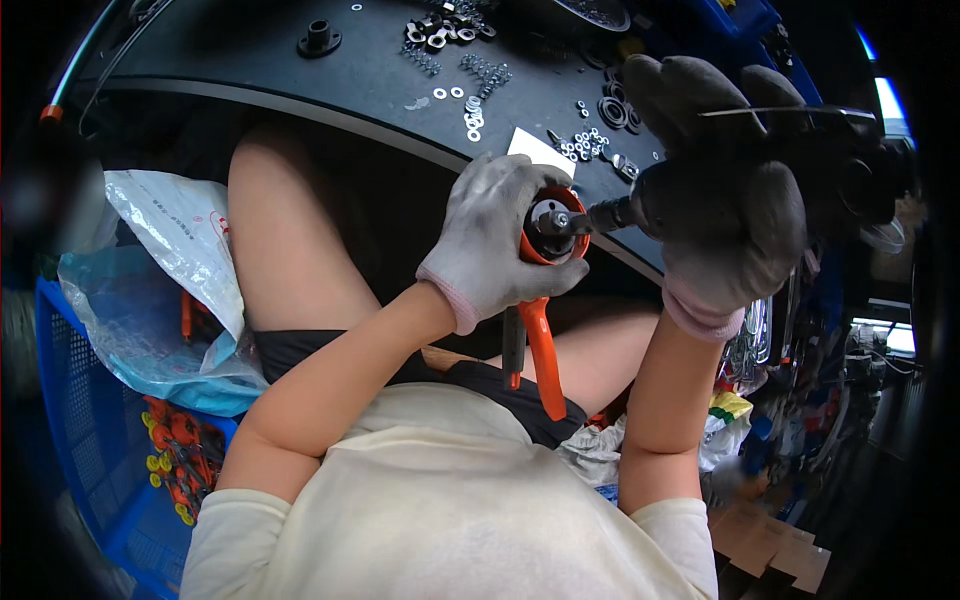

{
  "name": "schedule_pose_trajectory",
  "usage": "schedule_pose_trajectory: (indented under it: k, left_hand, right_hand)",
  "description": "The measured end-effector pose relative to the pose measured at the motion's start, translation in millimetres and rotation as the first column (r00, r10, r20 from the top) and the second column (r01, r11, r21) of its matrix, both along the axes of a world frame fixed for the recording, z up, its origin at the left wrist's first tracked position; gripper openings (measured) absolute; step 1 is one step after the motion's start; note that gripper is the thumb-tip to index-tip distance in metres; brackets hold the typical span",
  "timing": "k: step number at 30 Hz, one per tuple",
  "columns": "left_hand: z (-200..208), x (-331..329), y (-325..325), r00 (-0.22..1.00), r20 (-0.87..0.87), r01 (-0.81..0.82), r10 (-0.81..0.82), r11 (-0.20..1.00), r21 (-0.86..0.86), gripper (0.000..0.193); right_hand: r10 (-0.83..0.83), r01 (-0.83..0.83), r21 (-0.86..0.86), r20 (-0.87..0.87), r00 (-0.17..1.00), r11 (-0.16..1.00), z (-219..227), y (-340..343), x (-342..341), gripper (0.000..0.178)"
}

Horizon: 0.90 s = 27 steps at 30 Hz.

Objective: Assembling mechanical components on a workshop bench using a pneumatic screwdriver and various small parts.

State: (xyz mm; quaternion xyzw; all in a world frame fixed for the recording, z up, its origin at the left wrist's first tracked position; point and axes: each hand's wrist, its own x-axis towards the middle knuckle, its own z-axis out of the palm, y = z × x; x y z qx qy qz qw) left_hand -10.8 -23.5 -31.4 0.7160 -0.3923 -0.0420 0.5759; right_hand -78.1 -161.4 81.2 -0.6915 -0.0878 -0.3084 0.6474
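Note:
My left hand (492,232), in a grey glove, is wrapped round the round head of an orange hand tool (543,350). That head has an orange rim and a dark centre with a metal fitting; one orange and one dark handle hang below it. My right hand (735,195), gloved too, grips a dark power screwdriver (655,200). The driver lies level, and its socket end meets the fitting in the tool's head. How the tip seats there is partly hidden. A white card (541,152) lies on the table edge behind my left hand.
On the dark table (300,85) lie springs (487,72), washers (474,128), small nuts (588,145), black rings (614,112) and a flanged black part (319,38). A metal bowl (600,12) stands at the back. A blue crate (80,400) holds orange-and-yellow parts (178,450) at left.

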Motion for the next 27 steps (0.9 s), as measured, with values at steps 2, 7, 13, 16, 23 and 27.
schedule_pose_trajectory:
  k: [2,7,13,16,23,27]
  left_hand:
    - [-3.5,-0.9,-0.5,1.000,0.009,0.000,0.000,1.000,0.000,0.066]
    - [-9.2,-4.4,1.1,0.984,-0.175,-0.038,0.017,0.992,-0.120,0.069]
    - [-7.0,-2.2,-1.0,0.998,-0.064,-0.011,0.004,0.995,-0.098,0.070]
    - [-9.0,-0.7,-0.9,0.998,-0.048,-0.038,0.033,0.995,-0.097,0.069]
    - [-6.8,2.7,-1.6,0.999,-0.028,0.022,-0.023,0.999,-0.047,0.065]
    - [-6.5,3.3,-2.4,0.999,-0.003,0.032,-0.032,0.999,-0.040,0.064]
  right_hand:
    - [-0.012,0.012,0.040,-0.005,1.000,0.999,-0.8,-1.7,-3.7,0.056]
    - [-0.031,0.036,0.151,-0.031,0.999,0.988,-2.4,-4.0,-7.7,0.060]
    - [0.340,-0.344,-0.020,-0.106,0.934,0.939,21.3,-5.6,6.6,0.061]
    - [0.185,-0.192,-0.004,-0.246,0.951,0.981,25.4,2.0,4.5,0.064]
    - [0.408,-0.444,-0.219,-0.190,0.893,0.869,24.3,-18.3,17.2,0.063]
    - [0.395,-0.436,-0.101,-0.281,0.875,0.894,28.0,-17.7,13.5,0.063]
